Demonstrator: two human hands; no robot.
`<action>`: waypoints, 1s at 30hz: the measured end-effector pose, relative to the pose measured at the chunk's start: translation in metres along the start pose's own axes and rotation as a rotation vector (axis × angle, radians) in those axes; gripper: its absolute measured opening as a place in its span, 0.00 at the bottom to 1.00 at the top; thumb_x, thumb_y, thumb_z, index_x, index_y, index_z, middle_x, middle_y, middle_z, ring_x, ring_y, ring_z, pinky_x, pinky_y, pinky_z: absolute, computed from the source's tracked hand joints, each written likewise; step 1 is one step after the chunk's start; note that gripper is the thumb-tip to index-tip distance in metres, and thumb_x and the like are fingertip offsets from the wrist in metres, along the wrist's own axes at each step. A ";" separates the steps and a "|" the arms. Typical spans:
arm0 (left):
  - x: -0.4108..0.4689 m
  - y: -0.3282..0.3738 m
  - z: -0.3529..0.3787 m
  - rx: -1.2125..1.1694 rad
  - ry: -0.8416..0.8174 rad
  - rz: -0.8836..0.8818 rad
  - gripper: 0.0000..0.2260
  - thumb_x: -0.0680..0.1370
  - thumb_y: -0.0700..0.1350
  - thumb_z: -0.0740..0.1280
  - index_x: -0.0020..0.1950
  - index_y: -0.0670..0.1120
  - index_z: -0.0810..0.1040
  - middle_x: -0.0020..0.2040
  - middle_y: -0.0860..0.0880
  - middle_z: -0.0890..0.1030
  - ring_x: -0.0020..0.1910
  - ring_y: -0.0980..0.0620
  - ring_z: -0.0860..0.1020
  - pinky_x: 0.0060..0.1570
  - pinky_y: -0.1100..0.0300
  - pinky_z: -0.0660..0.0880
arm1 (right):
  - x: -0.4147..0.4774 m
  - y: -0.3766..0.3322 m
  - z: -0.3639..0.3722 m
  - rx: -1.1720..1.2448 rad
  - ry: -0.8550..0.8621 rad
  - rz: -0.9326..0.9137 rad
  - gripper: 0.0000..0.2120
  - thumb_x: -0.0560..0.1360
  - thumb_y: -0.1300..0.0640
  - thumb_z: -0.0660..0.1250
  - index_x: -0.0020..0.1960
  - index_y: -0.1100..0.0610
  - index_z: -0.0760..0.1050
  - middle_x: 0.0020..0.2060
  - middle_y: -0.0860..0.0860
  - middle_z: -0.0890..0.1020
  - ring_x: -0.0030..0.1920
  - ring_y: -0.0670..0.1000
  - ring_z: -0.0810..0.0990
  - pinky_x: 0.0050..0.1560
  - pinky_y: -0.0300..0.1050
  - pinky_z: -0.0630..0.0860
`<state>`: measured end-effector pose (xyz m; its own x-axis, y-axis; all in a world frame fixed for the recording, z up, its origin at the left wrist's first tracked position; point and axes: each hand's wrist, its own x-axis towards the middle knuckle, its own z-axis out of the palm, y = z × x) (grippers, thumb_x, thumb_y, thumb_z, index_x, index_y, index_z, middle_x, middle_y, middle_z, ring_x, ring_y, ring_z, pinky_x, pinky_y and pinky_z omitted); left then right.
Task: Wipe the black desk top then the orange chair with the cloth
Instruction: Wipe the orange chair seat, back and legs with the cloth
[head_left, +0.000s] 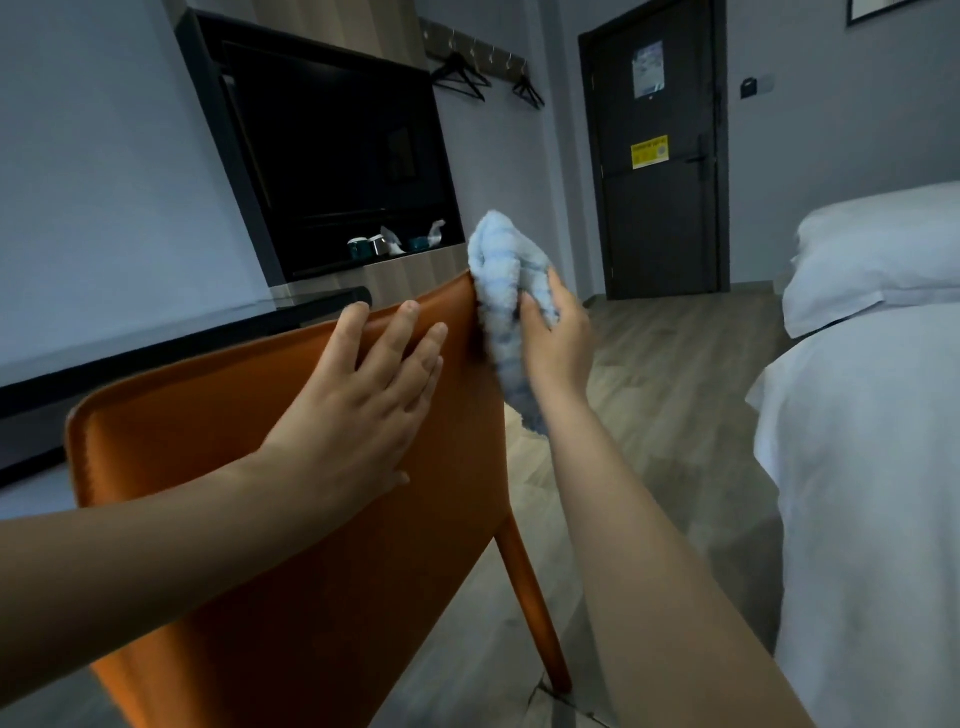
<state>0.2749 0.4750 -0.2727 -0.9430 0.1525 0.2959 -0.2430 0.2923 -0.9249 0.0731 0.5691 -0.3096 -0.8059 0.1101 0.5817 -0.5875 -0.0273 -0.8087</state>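
Left grip (358, 415) is resting flat-fingered on chair (337, 623) back, right grip (558, 343) is clutching cloth (493, 254) against its edge, desk (182, 345) behind, bed (872, 467) right.

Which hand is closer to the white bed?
Right. The right hand, gripping the cloth, is beside the orange chair, toward the bed; the left hand lies flat on the chair back, farther away.

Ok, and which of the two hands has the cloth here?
The right hand grips the bunched pale blue cloth at the top corner of the orange chair; the left hand holds nothing, resting flat with fingers spread on its backrest.
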 end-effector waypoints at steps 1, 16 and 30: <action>0.000 0.000 0.002 0.005 0.009 0.003 0.45 0.75 0.69 0.52 0.76 0.40 0.37 0.75 0.36 0.34 0.71 0.30 0.31 0.63 0.31 0.30 | -0.001 0.002 0.005 0.030 -0.022 0.009 0.16 0.80 0.49 0.60 0.65 0.52 0.75 0.55 0.51 0.81 0.55 0.50 0.78 0.54 0.49 0.76; 0.000 0.002 0.005 0.082 0.081 -0.002 0.46 0.73 0.72 0.52 0.77 0.40 0.45 0.77 0.38 0.42 0.73 0.31 0.39 0.66 0.31 0.38 | -0.110 0.128 0.025 -0.041 -0.197 0.506 0.13 0.80 0.53 0.56 0.44 0.52 0.77 0.38 0.50 0.81 0.40 0.51 0.79 0.40 0.43 0.73; -0.001 0.000 -0.008 0.002 0.016 -0.007 0.43 0.74 0.70 0.54 0.77 0.41 0.50 0.78 0.39 0.45 0.74 0.32 0.41 0.68 0.32 0.40 | -0.122 0.102 -0.030 -0.101 0.023 0.620 0.10 0.79 0.55 0.58 0.47 0.51 0.78 0.45 0.51 0.83 0.45 0.52 0.80 0.50 0.48 0.78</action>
<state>0.2782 0.4823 -0.2711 -0.9373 0.1659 0.3066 -0.2505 0.2915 -0.9232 0.1141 0.5825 -0.4655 -0.9922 0.1250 0.0007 -0.0006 0.0010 -1.0000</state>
